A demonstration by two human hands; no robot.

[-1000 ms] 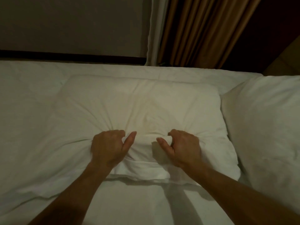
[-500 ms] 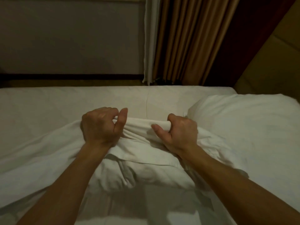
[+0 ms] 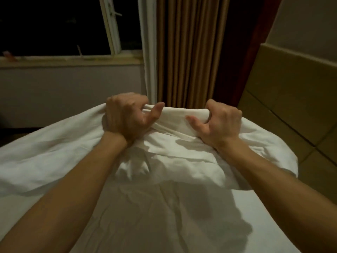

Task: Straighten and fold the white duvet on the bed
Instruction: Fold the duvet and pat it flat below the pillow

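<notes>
The white duvet (image 3: 54, 152) is bunched and lifted off the bed (image 3: 164, 225), its raised edge stretched taut between my two hands. My left hand (image 3: 125, 115) grips the fabric at the left of that edge, fingers curled over it and thumb pointing right. My right hand (image 3: 218, 121) grips the same edge about a hand's width to the right. Below my hands the duvet hangs in folds and casts a shadow on the sheet. The far part of the bed is hidden behind the lifted fabric.
A brown curtain (image 3: 191, 48) and a white one (image 3: 147, 52) hang straight ahead. A dark window (image 3: 54, 24) with a sill is at the upper left. A padded headboard (image 3: 291, 99) lines the right side.
Both hands have pulled the gripped fabric up off the bed and toward me. The view has tilted upward, so the window now shows and the pillow at the right is out of sight.
</notes>
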